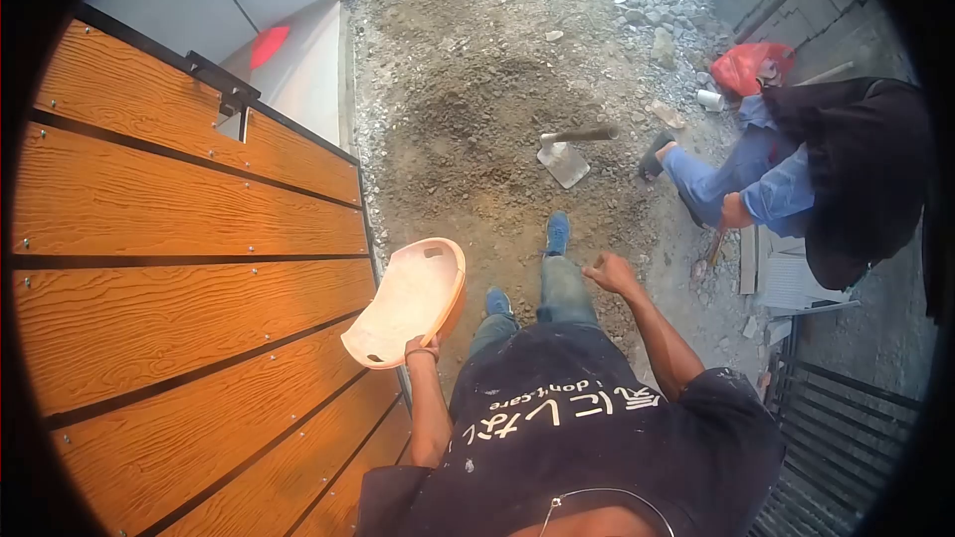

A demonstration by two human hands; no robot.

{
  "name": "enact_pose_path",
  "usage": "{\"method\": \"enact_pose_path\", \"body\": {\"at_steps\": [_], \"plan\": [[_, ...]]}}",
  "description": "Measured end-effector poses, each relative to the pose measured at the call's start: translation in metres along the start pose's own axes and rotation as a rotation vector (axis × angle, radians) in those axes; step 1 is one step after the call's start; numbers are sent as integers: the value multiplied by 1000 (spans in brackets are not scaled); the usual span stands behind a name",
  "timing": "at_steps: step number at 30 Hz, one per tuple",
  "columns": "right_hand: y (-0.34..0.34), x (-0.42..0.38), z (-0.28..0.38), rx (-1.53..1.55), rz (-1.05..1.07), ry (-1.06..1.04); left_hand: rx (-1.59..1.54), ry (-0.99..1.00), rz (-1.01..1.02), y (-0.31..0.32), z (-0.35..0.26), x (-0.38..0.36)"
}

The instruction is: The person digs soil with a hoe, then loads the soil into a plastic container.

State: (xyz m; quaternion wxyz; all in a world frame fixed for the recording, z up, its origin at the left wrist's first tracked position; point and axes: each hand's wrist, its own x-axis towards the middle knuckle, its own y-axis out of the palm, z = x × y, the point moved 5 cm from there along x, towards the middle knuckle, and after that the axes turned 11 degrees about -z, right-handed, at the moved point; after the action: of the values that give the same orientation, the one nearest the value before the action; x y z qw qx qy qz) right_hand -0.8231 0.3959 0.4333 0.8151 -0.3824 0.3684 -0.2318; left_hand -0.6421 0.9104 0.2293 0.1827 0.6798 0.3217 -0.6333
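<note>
My left hand (422, 347) grips the near edge of an orange plastic scoop basin (413, 298), beside its lower handle slot. The basin is tilted, its pale inner face showing, and nothing lies in it. My right hand (610, 272) hangs in the air above my right thigh, fingers curled, with no object visible in it. Ahead of my feet a hoe (564, 163) lies on the loose dirt, its metal blade toward me and its wooden handle (587, 134) pointing right.
An orange plank gate (189, 219) runs along the left. At the right a co-worker (846, 179) sits near a red bag (751, 68) and a white cup (710, 100). Rubble (647, 5) lies at the upper right, a dark slatted grate (846, 418) at the lower right.
</note>
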Motion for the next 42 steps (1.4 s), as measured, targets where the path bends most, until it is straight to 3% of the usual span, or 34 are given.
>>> {"method": "enact_pose_path", "body": {"at_steps": [2, 4, 5, 6, 7, 10, 12, 15, 17, 18, 19, 21, 24, 25, 27, 31, 33, 35, 37, 39, 42], "plan": [[-13, 42, -24, 170, 20, 46, 87, 180, 29, 5, 7, -13], [-27, 99, -47, 474, -28, 51, 1, 112, -80, 16, 8, -16], [-31, 130, -55, 460, -21, 39, -55, 25, -273, 32, 16, -53], [-44, 167, -65, 627, -121, 166, -44, 11, -262, 48, 17, -63], [-54, 195, -76, 798, -212, 306, 23, 5, -83, 51, 7, -44], [-85, 277, -102, 996, -295, 546, -84, -10, -299, 80, 16, -110], [-90, 331, -105, 1159, -323, 655, 34, 110, -256, 99, 14, -127], [-66, 400, -113, 1110, -107, 751, 29, 238, -206, 112, 31, -158], [-45, 433, -101, 710, 174, 569, -16, 265, -168, 97, 34, -143], [-43, 441, -90, 492, 175, 475, -27, 352, -184, 94, 37, -155], [-34, 443, -85, 471, 190, 476, -34, 437, -199, 93, 41, -169], [-18, 460, -72, -140, 209, 265, -27, 409, -228, 106, 53, -196], [-8, 455, -53, -334, 27, 67, -103, 430, -278, 119, 70, -220], [-17, 454, -39, -352, 21, 57, -116, 412, -275, 126, 75, -223], [-36, 457, -16, -199, 127, 161, -139, 495, -464, 140, 80, -235], [-51, 533, 62, -102, 251, 189, -78, 392, -499, 151, 84, -218], [-50, 578, 110, -389, 480, -382, -44, 478, -598, 167, 73, -222], [-60, 609, 147, 62, 379, -666, 4, 466, -576, 168, 65, -204], [-81, 638, 187, -139, 472, -524, 88, 499, -598, 182, 51, -207], [-135, 601, 253, -72, 352, 101, 158, 522, -561, 196, 34, -194], [-164, 599, 290, -47, 316, 24, 218, 547, -491, 239, 1, -189]]}}
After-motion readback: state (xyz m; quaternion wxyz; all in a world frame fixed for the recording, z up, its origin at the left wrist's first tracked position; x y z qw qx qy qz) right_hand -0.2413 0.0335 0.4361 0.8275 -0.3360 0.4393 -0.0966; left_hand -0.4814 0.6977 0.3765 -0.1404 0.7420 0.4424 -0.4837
